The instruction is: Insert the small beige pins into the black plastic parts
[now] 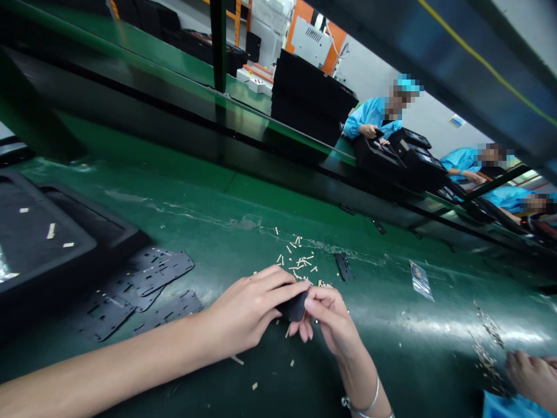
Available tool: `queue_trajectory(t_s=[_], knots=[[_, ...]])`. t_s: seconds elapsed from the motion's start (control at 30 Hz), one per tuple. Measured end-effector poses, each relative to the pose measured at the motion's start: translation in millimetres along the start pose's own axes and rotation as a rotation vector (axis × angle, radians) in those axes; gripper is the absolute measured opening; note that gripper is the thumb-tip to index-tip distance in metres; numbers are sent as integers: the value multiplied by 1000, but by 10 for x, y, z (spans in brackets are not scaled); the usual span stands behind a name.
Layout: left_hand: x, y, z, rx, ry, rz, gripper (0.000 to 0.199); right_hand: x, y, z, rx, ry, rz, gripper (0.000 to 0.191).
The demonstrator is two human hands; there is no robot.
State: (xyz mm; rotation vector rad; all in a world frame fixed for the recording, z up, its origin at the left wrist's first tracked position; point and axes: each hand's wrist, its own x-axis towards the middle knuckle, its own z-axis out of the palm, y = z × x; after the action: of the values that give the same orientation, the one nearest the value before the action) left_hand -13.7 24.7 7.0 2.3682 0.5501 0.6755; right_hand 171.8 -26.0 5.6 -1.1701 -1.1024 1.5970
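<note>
Both our hands meet over the green conveyor belt (391, 331): left hand (248, 310) and right hand (333, 322) press together, fingertips (311, 302) pinching a small black piece (296, 306). Punched black sheets (161, 273) lie loosely overlapped at 9 o'clock beside a black tray (117, 229); pale slivers (298, 261) litter the belt at 12 o'clock, a black strip (343, 266) at 1 o'clock. Only this piece is in hand.

Along the far right, beyond a second green conveyor belt (174, 78), three co-workers in blue smocks (374, 119) at black trays (378, 157); farther left, a tall black tray stack (311, 98) and a white machine (311, 38).
</note>
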Motion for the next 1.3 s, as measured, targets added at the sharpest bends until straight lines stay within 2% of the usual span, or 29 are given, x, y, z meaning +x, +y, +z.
queue_trajectory(t_s=[0.13,0.2,0.3,0.4,0.5,0.6,0.67,0.73,0.83,0.93,1.07,1.17,1.3], knots=[[84,-178,-75,-80,131,-301,42,48,-39,-72,-209,292,-87,30],[186,-355,-143,-232,181,-454,35,56,-47,-104,-336,381,-99,29],[414,-686,-250,-490,233,-607,31,49,-37,-126,-541,452,-90,27],[708,-1021,-337,-387,375,-746,27,44,-3,-136,-780,513,-75,25],[1013,-1310,-417,-237,487,-818,28,59,37,-158,-1003,531,-55,22],[1207,-1502,-510,-110,551,-875,31,81,73,-179,-1123,503,-39,22],[1215,-1555,-562,-12,583,-888,38,92,98,-175,-1165,488,-47,20],[1124,-1543,-582,77,595,-866,45,98,126,-148,-1205,473,-79,16],[882,-1409,-537,137,536,-779,39,109,165,-80,-1278,456,-174,12],[632,-1140,-440,117,422,-611,28,140,190,-31,-1380,473,-258,12],[408,-672,-322,-56,281,-455,23,212,202,-55,-1468,455,-245,8],[314,-409,-259,-178,208,-429,21,250,194,-97,-1484,429,-216,10],[249,-310,-201,-293,163,-448,22,248,173,-111,-1502,431,-218,9]])
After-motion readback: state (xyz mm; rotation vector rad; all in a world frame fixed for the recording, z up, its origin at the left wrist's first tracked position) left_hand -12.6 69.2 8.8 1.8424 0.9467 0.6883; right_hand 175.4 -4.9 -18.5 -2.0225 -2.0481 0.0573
